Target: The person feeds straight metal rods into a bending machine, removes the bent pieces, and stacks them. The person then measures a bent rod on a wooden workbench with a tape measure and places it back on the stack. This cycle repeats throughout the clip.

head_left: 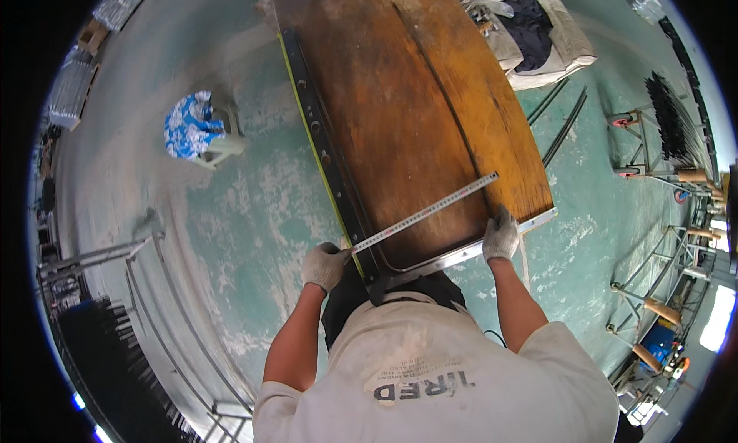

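My left hand (324, 266), in a pale work glove, is closed with its fingertips at the near-left end of a white measuring tape blade (424, 213). The blade slants across a brown wooden tabletop (369, 97), its far end lying past a long thin dark bar (440, 86). My right hand (501, 237), also gloved, is closed at the near end of that bar, over the table's front edge; its fingers are partly hidden. A black metal strip with holes (314, 124) runs along the left edge, lined by a yellow-green strip (307, 134). A silvery metal edging (453, 257) runs along the front.
A stool with a blue and white cloth (188, 126) stands left. At the far right of the table are a covered stack with dark cloth (530, 28) and dark bars (565, 128) on the floor. Metal racks (642, 139) line the right side; black bars (108, 366) lie at lower left.
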Demonstrator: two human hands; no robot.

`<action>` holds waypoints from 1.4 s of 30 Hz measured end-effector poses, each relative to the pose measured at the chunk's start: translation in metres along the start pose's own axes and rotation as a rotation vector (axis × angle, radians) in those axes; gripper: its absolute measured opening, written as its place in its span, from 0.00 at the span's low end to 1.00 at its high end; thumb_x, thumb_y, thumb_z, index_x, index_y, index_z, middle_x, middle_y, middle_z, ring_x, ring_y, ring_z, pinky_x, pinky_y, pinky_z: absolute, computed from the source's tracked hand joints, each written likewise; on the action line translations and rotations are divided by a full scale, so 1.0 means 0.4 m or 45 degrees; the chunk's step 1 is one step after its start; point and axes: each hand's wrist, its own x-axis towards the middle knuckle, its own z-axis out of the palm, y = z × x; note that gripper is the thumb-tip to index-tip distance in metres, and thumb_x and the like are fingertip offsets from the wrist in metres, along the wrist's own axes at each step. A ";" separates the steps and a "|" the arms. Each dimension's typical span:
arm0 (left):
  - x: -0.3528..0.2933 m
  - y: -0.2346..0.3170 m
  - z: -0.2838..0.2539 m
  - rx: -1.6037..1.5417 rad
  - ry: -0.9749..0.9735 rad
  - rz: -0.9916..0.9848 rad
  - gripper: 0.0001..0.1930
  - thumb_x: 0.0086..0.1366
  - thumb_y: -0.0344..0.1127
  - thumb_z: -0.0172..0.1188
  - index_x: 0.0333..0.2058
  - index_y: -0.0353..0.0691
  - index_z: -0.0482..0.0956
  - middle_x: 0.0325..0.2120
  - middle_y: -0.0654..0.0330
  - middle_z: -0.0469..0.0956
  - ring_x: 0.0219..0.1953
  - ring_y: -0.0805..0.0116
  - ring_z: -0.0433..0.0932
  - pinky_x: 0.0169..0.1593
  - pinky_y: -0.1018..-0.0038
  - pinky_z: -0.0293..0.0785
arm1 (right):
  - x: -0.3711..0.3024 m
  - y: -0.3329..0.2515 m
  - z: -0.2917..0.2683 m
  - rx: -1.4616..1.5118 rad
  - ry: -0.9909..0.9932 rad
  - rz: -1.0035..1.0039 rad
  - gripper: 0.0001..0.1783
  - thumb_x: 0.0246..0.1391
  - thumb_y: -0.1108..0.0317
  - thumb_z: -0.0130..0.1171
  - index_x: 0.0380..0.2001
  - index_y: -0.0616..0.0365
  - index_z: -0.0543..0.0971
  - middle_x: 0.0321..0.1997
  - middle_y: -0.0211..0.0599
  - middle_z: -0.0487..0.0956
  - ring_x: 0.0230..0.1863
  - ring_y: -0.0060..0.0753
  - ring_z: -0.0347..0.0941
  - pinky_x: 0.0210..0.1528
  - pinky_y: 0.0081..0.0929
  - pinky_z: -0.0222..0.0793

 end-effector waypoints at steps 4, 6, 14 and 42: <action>0.121 -0.025 -0.097 -0.172 0.081 0.047 0.27 0.69 0.59 0.76 0.38 0.34 0.92 0.28 0.46 0.89 0.34 0.51 0.89 0.43 0.57 0.82 | -0.025 -0.128 0.009 -0.293 0.106 -0.120 0.30 0.58 0.72 0.68 0.66 0.54 0.85 0.67 0.51 0.83 0.66 0.63 0.76 0.74 0.57 0.71; 0.193 -0.042 -0.161 -0.135 0.108 0.117 0.26 0.69 0.58 0.76 0.39 0.34 0.92 0.29 0.47 0.89 0.34 0.51 0.89 0.43 0.57 0.83 | -0.059 -0.210 0.053 -0.216 0.056 -0.221 0.31 0.56 0.67 0.74 0.65 0.52 0.85 0.69 0.50 0.82 0.70 0.62 0.74 0.74 0.57 0.70; 0.399 -0.134 -0.526 0.022 0.100 0.039 0.25 0.70 0.59 0.75 0.45 0.38 0.94 0.38 0.45 0.92 0.46 0.42 0.91 0.52 0.54 0.84 | -0.171 -0.523 0.167 -0.239 -0.108 0.061 0.51 0.54 0.54 0.84 0.79 0.51 0.76 0.87 0.53 0.66 0.87 0.64 0.58 0.87 0.52 0.60; 1.166 0.347 -0.954 0.285 0.320 0.082 0.27 0.71 0.61 0.71 0.50 0.42 0.94 0.47 0.40 0.92 0.54 0.39 0.90 0.59 0.50 0.84 | 0.682 -1.034 0.360 -0.204 0.309 0.046 0.39 0.60 0.56 0.77 0.72 0.54 0.79 0.81 0.49 0.74 0.83 0.62 0.65 0.86 0.65 0.56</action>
